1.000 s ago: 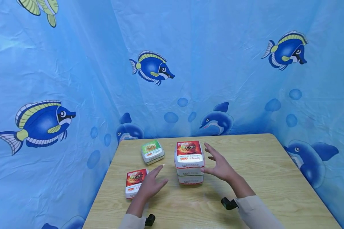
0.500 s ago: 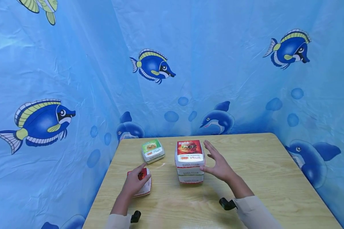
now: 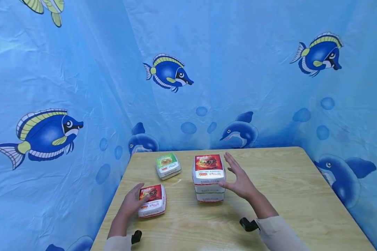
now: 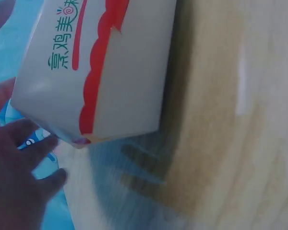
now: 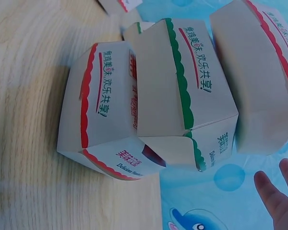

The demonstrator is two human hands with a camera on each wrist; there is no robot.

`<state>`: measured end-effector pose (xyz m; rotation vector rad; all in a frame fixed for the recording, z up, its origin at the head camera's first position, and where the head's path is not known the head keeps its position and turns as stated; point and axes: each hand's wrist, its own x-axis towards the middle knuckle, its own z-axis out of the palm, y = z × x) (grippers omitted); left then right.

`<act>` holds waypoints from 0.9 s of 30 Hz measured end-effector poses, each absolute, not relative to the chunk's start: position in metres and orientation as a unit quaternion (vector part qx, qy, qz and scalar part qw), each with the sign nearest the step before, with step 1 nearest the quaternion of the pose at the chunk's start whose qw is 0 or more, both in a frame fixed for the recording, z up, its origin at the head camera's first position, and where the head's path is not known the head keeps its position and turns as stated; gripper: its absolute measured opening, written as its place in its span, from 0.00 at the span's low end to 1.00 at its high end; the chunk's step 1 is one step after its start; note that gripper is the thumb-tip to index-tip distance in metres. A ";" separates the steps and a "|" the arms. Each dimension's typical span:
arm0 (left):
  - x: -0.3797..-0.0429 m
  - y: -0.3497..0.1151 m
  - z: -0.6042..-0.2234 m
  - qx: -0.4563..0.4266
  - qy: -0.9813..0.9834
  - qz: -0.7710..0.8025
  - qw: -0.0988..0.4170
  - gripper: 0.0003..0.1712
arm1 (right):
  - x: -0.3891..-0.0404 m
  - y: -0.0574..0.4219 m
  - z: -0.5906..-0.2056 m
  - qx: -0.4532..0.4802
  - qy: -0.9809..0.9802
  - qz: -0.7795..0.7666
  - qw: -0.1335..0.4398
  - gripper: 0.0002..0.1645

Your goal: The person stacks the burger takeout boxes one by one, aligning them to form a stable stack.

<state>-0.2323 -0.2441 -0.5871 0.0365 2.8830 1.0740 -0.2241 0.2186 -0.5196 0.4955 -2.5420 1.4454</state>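
A red-topped burger box [image 3: 154, 210] lies flat on the table at front left. My left hand [image 3: 129, 203] is at its left side, the thumb reaching over the lid and the fingers extended near the edge; the left wrist view shows these fingers spread close to the box's corner [image 4: 129, 91]. To the right stands a stack of three burger boxes: a red-topped one [image 3: 209, 176] uppermost, a green-trimmed one [image 5: 201, 81] between, and a red-trimmed one [image 5: 105, 105] at the bottom. My right hand [image 3: 241, 180] stays beside the stack's right side, fingers spread, thumb overlapping the top box's corner.
A green-topped burger box [image 3: 168, 168] sits farther back on the left. The wooden table [image 3: 279, 195] backs onto a blue curtain [image 3: 238, 69] printed with fish and dolphins, which also hangs along both sides.
My left hand has moved left across the red-topped box, from its right side to its left side. That box has shifted slightly right. My right hand has barely moved beside the stack.
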 end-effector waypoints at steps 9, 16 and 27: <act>-0.214 -0.251 -0.599 0.017 0.900 0.420 0.116 0.68 | -0.223 0.217 -0.518 0.171 -0.850 0.492 0.081 0.61; -0.199 -0.253 -0.610 0.028 0.917 0.393 0.069 0.73 | -0.224 0.217 -0.519 0.170 -0.844 0.501 0.087 0.60; -0.188 -0.229 -0.637 -0.016 0.927 0.375 -0.014 0.75 | -0.218 0.214 -0.522 0.173 -0.836 0.512 0.095 0.56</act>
